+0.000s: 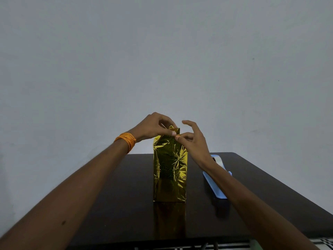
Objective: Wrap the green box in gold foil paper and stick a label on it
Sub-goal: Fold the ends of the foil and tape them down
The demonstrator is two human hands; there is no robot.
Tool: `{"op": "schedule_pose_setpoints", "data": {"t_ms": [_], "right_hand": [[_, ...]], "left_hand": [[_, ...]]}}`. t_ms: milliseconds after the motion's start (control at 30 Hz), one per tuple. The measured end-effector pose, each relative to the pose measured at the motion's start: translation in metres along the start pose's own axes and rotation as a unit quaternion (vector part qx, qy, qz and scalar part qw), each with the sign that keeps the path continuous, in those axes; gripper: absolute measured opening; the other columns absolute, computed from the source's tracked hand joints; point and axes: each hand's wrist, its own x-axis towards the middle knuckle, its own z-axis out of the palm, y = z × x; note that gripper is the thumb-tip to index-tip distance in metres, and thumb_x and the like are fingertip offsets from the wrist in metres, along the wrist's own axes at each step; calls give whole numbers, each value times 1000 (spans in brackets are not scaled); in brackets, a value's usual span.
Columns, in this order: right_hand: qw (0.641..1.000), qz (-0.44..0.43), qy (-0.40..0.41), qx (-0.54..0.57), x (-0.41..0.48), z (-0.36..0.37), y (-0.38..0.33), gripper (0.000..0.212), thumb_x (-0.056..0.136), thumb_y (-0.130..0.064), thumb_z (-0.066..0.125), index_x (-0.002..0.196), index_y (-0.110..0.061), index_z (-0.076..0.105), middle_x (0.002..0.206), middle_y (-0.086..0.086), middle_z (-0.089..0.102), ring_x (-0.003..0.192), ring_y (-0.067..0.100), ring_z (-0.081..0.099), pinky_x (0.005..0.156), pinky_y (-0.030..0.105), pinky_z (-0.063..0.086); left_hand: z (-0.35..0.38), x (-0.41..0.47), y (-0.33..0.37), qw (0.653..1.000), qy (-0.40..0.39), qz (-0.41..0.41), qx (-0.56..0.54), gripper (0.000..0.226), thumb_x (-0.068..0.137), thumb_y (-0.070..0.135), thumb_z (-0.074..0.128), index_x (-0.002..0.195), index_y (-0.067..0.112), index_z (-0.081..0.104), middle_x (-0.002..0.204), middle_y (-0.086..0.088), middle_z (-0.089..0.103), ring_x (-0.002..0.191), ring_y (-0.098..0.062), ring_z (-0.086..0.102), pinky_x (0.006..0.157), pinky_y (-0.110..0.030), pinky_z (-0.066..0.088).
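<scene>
A tall box (pixel 169 170) stands upright near the middle of a dark, glossy table (pixel 126 204), covered on every visible side in crinkled gold foil paper (pixel 170 159) with a faint swirl pattern. None of the box's own colour shows through. The foil catches the light in bright yellow creases along its upper half and right edge, and its reflection falls on the tabletop just in front of the base. At the top, loose foil rises into a small folded peak.

Both hands meet at that peak. The left hand (pixel 153 126), with a coil of orange thread (pixel 127 140) wound around the wrist, pinches the top fold between thumb and fingertips. The right hand (pixel 193 141) pinches the same edge from the other side with thumb and forefinger, its remaining fingers spread and lifted clear. The two hands' fingertips are almost touching.

To the right of the box, partly hidden behind the right forearm, a shallow light-blue tray (pixel 215 188) lies on the table. Something pale and rounded (pixel 219 160) sits at its far end, too obscured to identify. The near part of the tray appears bare.

A plain grey wall (pixel 162 60) fills the background.
</scene>
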Motion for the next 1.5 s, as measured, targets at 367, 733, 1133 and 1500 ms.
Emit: {"op": "schedule_pose_setpoints", "data": {"t_ms": [367,733,1133,1500], "right_hand": [[985,-111,117,-63,-8,-7,-4,64,87,-11,73,142,-22,42,102,-3,71,94,5,68,90,16,52],[977,-121,74,-162,0,4,-7,68,89,-20,74,146,-25,38,97,-11,74,98,6,67,97,33,53],[994,-80,33,-64,8,2,-11,62,89,-12,72,142,-20,41,85,-7,74,88,4,68,94,26,52],[998,-10,-28,-51,6,-8,-13,52,99,-26,61,145,-26,36,100,-3,75,95,5,67,81,13,47]], "left_hand": [[8,4,6,997,77,-17,10,10,84,18,74,85,8,78,83,-1,72,74,-8,64,62,-14,46],[10,1,10,995,89,-28,20,11,85,19,73,85,9,78,82,-2,72,76,-11,64,64,-17,47],[3,-2,6,998,68,-2,11,27,81,26,79,103,12,75,88,-4,72,84,-16,69,77,-26,56],[4,3,5,997,50,18,49,14,88,21,72,95,10,77,91,-1,72,80,-6,62,68,-12,45]]}}
